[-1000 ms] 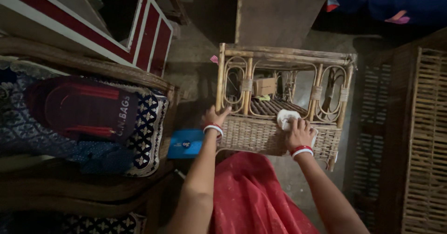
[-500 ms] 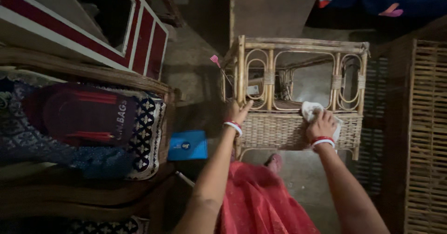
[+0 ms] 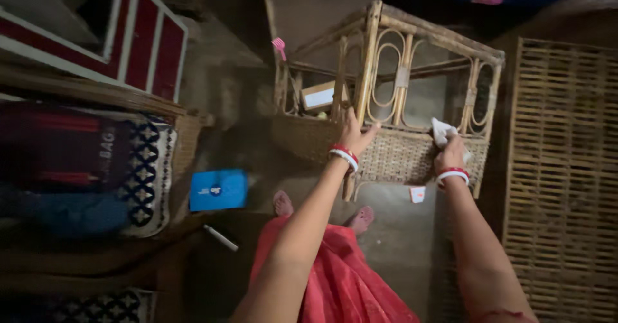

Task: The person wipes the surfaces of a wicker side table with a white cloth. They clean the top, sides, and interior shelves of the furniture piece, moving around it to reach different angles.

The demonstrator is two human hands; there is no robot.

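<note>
Head view: I look down on the cane rack [image 3: 412,85] standing on the floor, its woven front facing me. My left hand [image 3: 353,136] grips the rack's near corner post, steadying it. My right hand [image 3: 450,152] is clenched on a white cloth [image 3: 443,130] pressed against the right front rail. I judge wiping is underway; next calls for working the cloth along the rail.

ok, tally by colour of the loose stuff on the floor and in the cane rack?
White: 2, cloth under the right hand, pen-like stick
Blue: 1, flat packet
Brown: 1, cardboard box
Pink: 1, small comb-like thing
Total: 5
</note>
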